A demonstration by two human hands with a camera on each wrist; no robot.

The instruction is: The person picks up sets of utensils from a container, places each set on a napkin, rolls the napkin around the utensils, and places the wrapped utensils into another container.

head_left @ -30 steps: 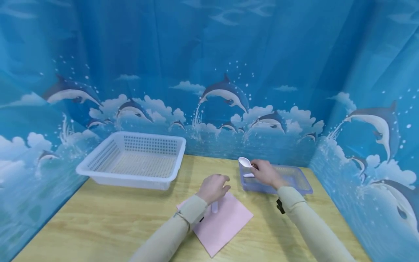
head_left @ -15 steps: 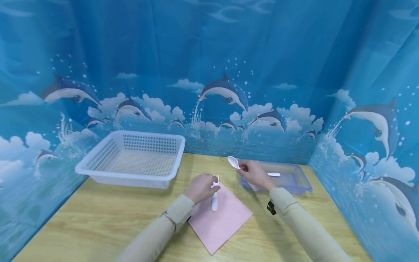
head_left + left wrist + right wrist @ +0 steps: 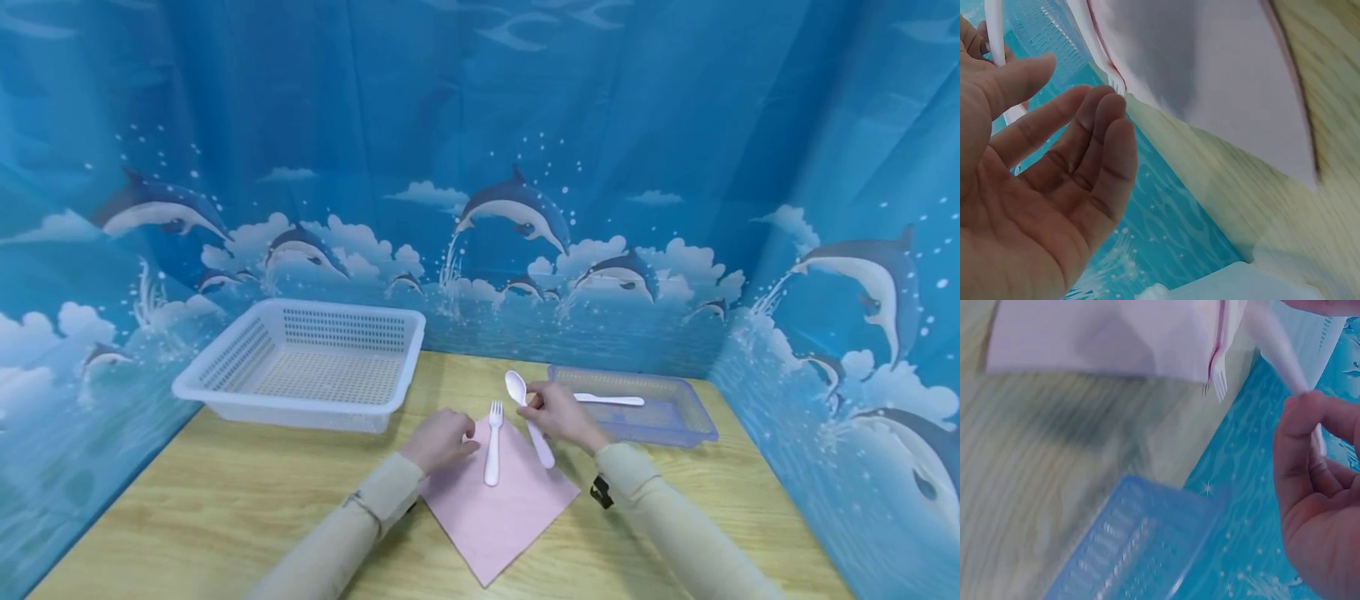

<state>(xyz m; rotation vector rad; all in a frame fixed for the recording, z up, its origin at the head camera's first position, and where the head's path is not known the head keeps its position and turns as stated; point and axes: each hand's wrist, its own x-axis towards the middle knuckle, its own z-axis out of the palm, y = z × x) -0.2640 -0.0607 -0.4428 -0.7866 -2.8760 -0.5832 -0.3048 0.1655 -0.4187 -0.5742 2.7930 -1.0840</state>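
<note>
Spoon [image 3: 542, 447] pinched in R hand [image 3: 561, 414], handle twd person, axis slightly angled vs. fork [image 3: 492, 450] on pink napkin [image 3: 498, 529]; L hand [image 3: 441, 442] empty, loosely bent, nearer fork.

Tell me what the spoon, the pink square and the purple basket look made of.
Spoon: probably plastic, smooth and evenly pale. Pink square: paper or cloth, I can't tell; its face looks matte and flat. Purple basket: likely plastic, translucent, with perforated walls.

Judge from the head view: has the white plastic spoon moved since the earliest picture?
Yes: the spoon has moved left and lower in that view, from the translucent purple plastic basket to the edge of the square pink napkin.
</note>
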